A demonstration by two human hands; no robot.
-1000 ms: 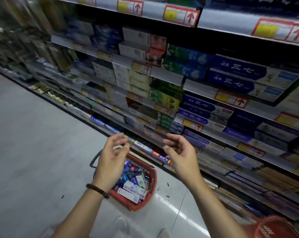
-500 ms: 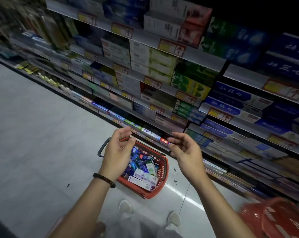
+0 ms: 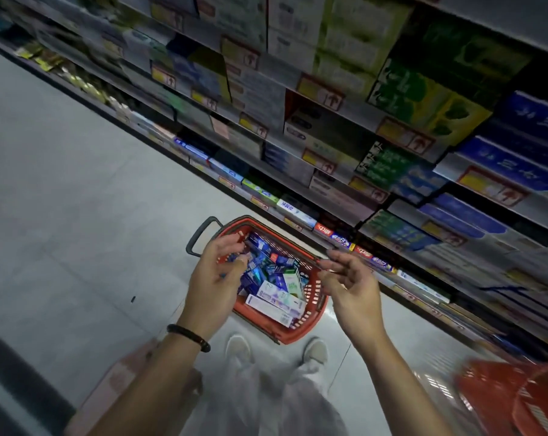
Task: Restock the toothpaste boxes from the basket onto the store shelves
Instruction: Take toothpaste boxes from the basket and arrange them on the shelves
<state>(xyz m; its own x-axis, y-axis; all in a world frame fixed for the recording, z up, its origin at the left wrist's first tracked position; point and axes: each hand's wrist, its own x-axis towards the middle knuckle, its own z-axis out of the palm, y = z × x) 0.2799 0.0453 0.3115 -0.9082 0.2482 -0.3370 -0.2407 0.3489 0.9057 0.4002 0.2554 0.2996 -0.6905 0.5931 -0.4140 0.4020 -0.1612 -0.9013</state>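
Both hands are now lower, close over the basket. Full shelves run at the right. The basket stands on the floor. Left hand and right hand hold nothing, fingers loosely curled, apart. Boxes lie piled in the basket.

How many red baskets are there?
2: one basket on the floor by the shoes, holding toothpaste boxes; a blurred basket at the lower right edge, maybe hiding more.

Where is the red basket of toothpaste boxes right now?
Head view, centre: the red basket stands on the floor just ahead of the white shoes, at the foot of the shelves, with the left hand above it.
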